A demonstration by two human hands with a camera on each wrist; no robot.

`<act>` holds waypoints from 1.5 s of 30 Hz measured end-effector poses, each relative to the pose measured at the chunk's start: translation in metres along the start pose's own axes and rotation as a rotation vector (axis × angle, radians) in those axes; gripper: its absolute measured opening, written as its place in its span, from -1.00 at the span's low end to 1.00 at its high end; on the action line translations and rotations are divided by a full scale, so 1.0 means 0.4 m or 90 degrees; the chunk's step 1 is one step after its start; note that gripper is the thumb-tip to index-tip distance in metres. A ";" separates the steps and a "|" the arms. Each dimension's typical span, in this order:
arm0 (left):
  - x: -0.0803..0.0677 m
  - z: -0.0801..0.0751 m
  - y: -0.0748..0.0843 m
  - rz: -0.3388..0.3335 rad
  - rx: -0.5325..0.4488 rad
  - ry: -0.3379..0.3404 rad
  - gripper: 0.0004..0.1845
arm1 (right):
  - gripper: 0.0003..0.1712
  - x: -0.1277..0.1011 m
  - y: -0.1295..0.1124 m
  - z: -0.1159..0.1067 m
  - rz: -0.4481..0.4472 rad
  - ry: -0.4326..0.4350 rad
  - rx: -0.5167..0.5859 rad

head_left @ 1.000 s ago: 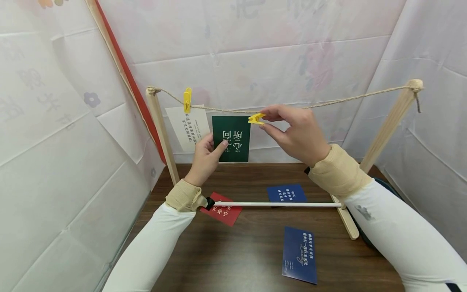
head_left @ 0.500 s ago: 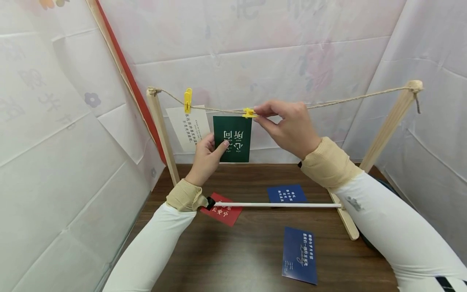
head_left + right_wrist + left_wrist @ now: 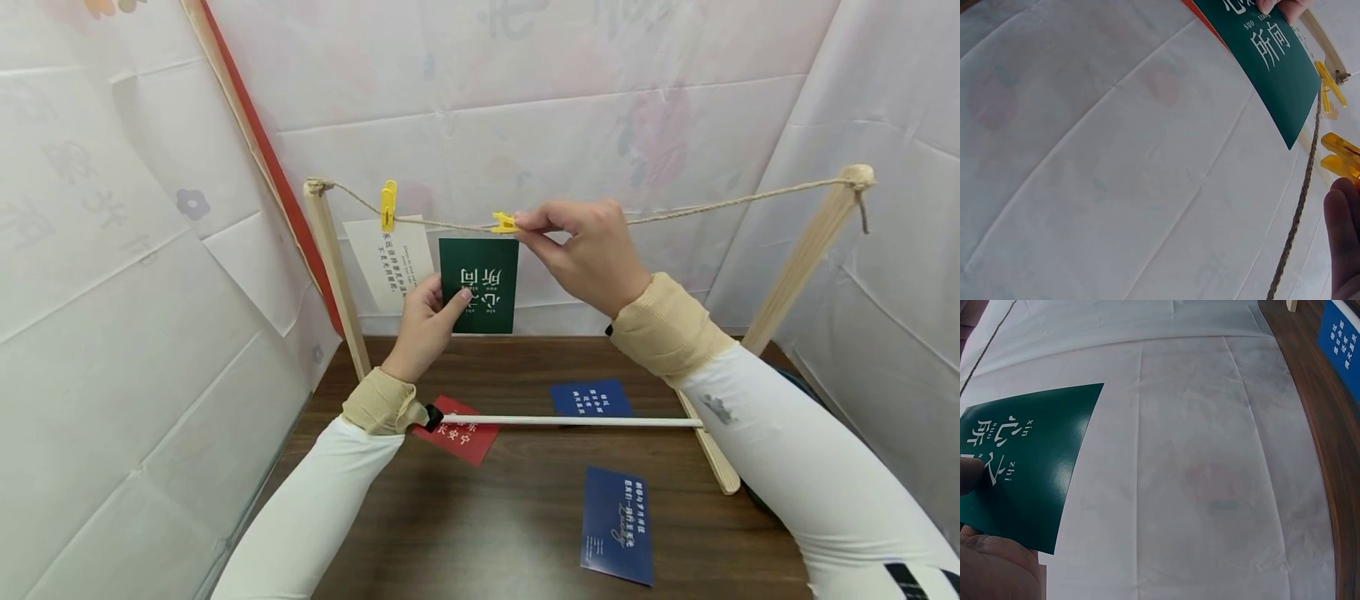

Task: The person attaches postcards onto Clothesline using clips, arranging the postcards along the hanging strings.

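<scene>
My left hand pinches a dark green card with white characters, thumb across its front, just below the twine. In the left wrist view the green card shows its glossy face. My right hand pinches a yellow clothespin between thumb and fingertips, close above the card's upper right corner. In the right wrist view that clothespin has its jaws parted and stands apart from the card's corner. A second yellow clothespin clips a cream card to the twine at the left.
Wooden posts hold up the twine, with a white rod low between them. On the brown table lie a red card and two blue cards, one far and one near. White sheeting hangs behind.
My right hand has moved left and slightly up with the clothespin, from beside the green card's upper right corner to above it at the twine. My left hand and the card have barely shifted.
</scene>
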State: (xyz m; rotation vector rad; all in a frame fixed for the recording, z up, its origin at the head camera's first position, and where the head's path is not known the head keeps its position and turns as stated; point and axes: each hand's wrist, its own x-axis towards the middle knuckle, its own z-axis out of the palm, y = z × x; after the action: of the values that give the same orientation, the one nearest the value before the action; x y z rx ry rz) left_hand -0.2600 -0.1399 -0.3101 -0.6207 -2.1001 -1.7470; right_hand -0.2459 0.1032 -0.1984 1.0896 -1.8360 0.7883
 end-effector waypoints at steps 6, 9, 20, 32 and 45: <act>-0.001 -0.001 0.000 0.002 0.012 0.003 -0.67 | -0.96 0.014 0.001 0.010 0.028 -0.019 0.024; 0.000 0.001 0.000 0.003 0.012 0.005 -0.67 | -0.97 0.022 0.001 0.014 0.050 -0.033 0.034; 0.002 0.007 0.003 0.001 0.018 -0.001 -0.66 | -0.94 0.058 -0.009 0.026 0.119 -0.100 0.056; 0.004 0.012 0.010 -0.004 0.024 -0.006 -0.65 | -0.86 0.089 0.003 0.035 0.189 -0.180 0.061; 0.007 0.009 0.000 0.003 0.024 -0.003 -0.68 | -0.67 0.106 0.008 0.031 0.276 -0.261 0.082</act>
State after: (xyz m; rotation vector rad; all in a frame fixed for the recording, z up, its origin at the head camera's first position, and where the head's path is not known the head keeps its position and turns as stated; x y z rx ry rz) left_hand -0.2622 -0.1363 -0.3095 -0.6202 -2.1272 -1.7014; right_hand -0.2645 0.0786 -0.1665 0.9962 -2.4478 0.9955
